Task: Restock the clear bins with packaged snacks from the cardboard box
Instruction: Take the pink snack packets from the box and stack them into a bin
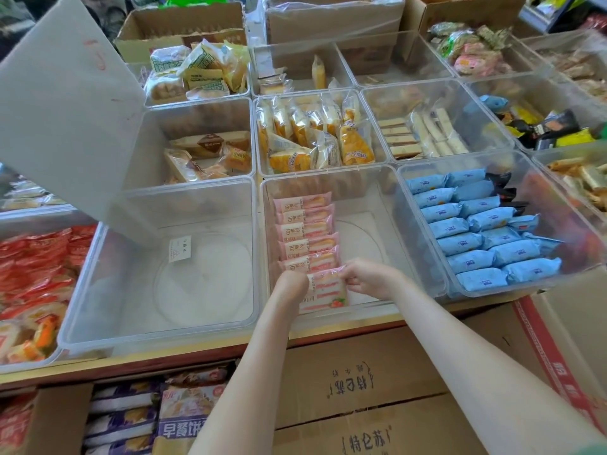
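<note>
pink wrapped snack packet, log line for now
left hand: grips pink wrapped snack packet | right hand: pinches it | clear plastic bin: part filled

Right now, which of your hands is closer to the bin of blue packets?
Right. The right hand grips the pink packet on the side toward the blue packets bin; the left hand holds its other side, farther from that bin.

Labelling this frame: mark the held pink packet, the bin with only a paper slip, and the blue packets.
Pink packet point(328, 292): head view, wrapper middle.
Paper-slip bin point(203, 280): head view, bare floor.
Blue packets point(460, 243): head view, mid-pile packet.
</note>
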